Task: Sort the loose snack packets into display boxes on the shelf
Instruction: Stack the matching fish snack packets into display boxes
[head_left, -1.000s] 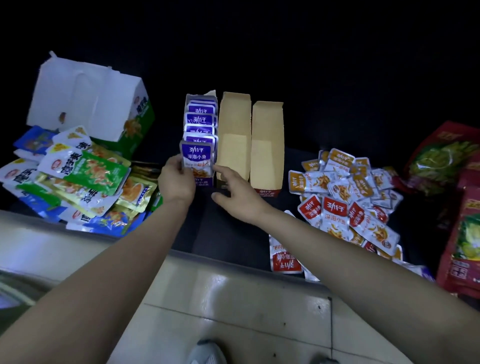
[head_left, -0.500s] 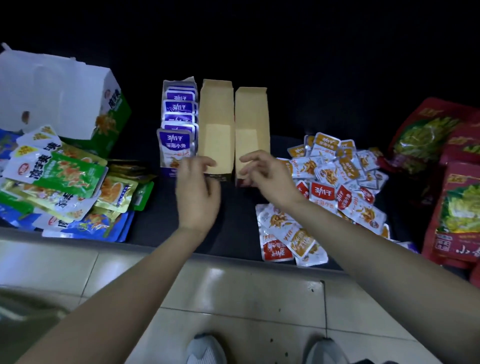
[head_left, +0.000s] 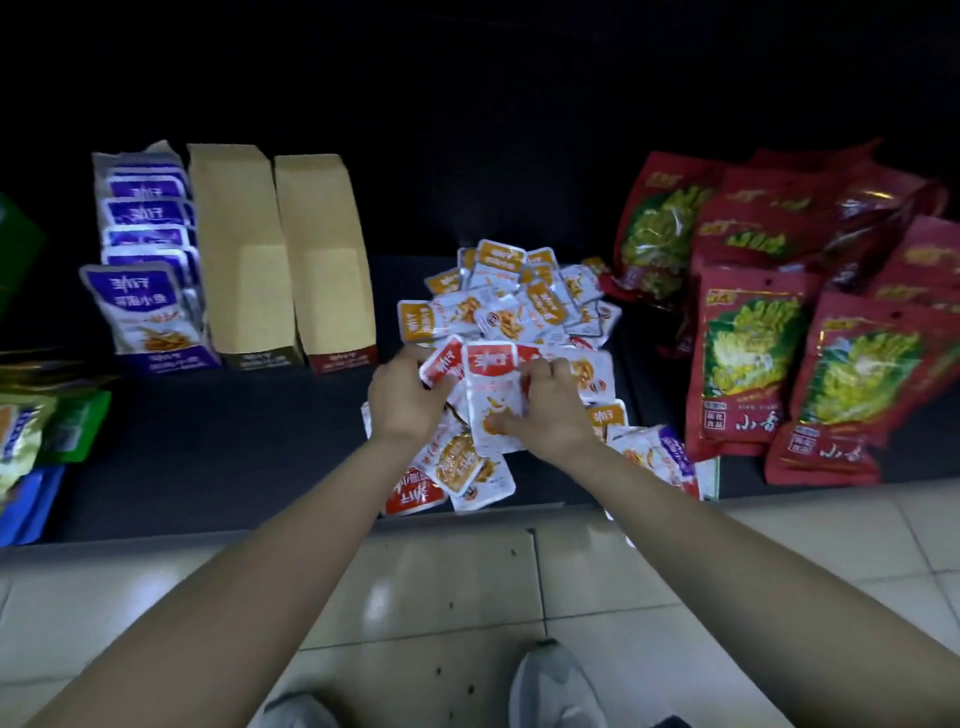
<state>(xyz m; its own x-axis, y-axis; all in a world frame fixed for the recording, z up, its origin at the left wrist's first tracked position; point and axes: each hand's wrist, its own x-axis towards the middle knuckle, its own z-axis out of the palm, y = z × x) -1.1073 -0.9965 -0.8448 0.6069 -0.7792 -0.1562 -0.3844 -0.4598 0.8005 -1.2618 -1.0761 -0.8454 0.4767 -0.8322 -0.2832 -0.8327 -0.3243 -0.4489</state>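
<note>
At the far left edge of the dark shelf (head_left: 234, 441) we see a loose heap of green and blue packets (head_left: 31, 431), partly cut off by the frame. Next comes a display box filled with purple packets (head_left: 150, 280), which stand upright in a row. Touching it on the right is a first empty display box (head_left: 244, 270) with a plain cardboard inside, and a second empty display box (head_left: 332, 270) stands right against that one.

Further right, near the front edge of the shelf, we find the left hand (head_left: 405, 405). Its fingers are curled into the pile and close on a tilted red packet (head_left: 441, 364). Just beside it the right hand (head_left: 550, 410) grips an upright red-topped packet (head_left: 491, 395), with the thumb pressed on its front and the fingers curled over its right edge. Both hands sit on the near part of the pile of loose packets (head_left: 519, 296). Its orange-topped and red-topped sachets spread from behind the hands down to the shelf's front edge.

Below, on the tiled floor (head_left: 467, 597), we see a grey shoe (head_left: 556, 680). At the far right lie overlapping large red bags (head_left: 753, 353) printed with yellow-green vegetables, just beside the pile.
</note>
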